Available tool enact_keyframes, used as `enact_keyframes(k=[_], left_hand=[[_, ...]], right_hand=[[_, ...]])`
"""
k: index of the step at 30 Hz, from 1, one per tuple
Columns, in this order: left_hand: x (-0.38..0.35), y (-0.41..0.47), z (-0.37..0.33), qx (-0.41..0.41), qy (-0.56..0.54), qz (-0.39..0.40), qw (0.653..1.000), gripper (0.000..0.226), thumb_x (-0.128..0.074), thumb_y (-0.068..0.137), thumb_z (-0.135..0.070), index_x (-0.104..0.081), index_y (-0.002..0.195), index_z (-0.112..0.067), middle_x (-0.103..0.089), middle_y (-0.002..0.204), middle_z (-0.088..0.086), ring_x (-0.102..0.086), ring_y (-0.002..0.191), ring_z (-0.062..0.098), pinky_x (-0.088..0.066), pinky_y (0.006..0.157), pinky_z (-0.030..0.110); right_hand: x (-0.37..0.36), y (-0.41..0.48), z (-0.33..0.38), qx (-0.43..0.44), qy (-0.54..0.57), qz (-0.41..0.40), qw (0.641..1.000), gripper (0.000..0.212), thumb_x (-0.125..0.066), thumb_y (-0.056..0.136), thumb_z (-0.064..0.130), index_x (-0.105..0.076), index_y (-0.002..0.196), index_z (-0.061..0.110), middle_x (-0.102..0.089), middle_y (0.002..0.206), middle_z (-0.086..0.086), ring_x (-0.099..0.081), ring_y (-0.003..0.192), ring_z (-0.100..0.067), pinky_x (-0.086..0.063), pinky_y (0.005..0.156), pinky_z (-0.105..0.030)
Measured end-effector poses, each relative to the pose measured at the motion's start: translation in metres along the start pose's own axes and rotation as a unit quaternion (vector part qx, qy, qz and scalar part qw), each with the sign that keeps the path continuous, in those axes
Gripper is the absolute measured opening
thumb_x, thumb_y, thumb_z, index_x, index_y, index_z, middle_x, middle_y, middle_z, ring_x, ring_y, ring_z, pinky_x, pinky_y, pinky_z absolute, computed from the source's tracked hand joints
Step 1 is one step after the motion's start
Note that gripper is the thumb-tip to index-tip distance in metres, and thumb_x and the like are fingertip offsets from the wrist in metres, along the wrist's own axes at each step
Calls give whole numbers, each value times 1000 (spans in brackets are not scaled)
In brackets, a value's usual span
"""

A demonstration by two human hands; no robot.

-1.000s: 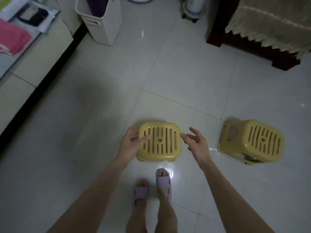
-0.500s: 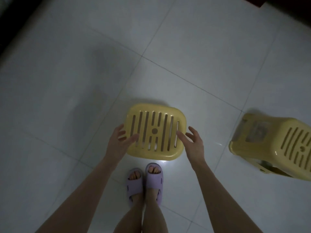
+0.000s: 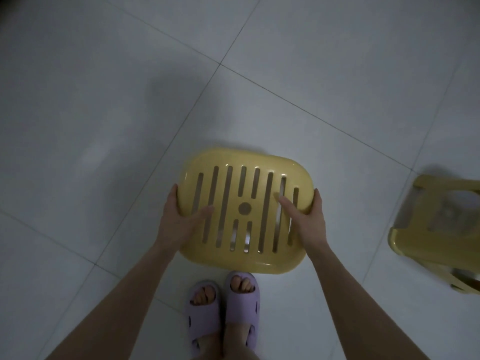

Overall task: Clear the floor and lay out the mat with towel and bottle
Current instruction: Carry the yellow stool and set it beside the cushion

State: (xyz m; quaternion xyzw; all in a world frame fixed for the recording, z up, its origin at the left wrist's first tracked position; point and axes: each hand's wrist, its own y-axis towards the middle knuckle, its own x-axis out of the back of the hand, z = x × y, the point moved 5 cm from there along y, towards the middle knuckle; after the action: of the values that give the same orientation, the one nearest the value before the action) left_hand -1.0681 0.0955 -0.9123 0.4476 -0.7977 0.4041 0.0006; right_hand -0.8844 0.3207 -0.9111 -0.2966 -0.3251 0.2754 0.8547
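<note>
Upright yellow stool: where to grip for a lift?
Stool: probably the seat rim, left and right sides, from above. The seat is wide with a rounded edge; left hand and right hand grip it so, thumbs on the slotted top.

A pair of lilac open-toed slippers (image 3: 205, 318) is standing side by side on pale grey tiles (image 3: 104, 126), worn on bare feet. A yellow plastic stool (image 3: 436, 229) is lying tipped over at the right edge, partly cut off. Thin grout lines (image 3: 311, 113) are crossing the tiles diagonally.
</note>
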Motion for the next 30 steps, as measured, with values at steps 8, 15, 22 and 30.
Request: enact_keyframes(k=[8, 15, 22, 30], left_hand=[[15, -8, -10, -33, -22, -17, 999, 90, -85, 52, -52, -42, 129, -42, -58, 113, -21, -59, 99, 4, -52, 81, 32], [86, -98, -105, -28, -61, -39, 997, 90, -83, 54, -53, -43, 133, -38, -60, 121, -11, -61, 104, 15, -53, 86, 41], [180, -220, -231, -45, -99, -69, 992, 80, -83, 58, -52, -47, 129, -40, -61, 113, -18, -61, 99, 5, -52, 80, 31], [257, -329, -349, -109, -135, -82, 981, 67, -85, 56, -48, -49, 112, -43, -63, 100, -22, -63, 88, 1, -49, 65, 23]], right_hand=[[6, -8, 11, 28, 0, -18, 999, 98, -71, 63, 63, -26, 145, 33, -51, 127, 5, -48, 113, -19, -39, 88, -37], [48, -101, 125, 73, -31, -1, 997, 98, -65, 60, 71, -30, 143, 34, -50, 113, 13, -48, 102, -13, -38, 85, -32], [107, -231, 276, 137, -61, 13, 989, 90, -66, 60, 71, -37, 137, 34, -50, 93, 28, -48, 96, -11, -37, 82, -30], [164, -355, 390, 190, -45, 18, 981, 88, -66, 61, 73, -38, 135, 34, -57, 108, 12, -53, 106, -20, -43, 91, -38]])
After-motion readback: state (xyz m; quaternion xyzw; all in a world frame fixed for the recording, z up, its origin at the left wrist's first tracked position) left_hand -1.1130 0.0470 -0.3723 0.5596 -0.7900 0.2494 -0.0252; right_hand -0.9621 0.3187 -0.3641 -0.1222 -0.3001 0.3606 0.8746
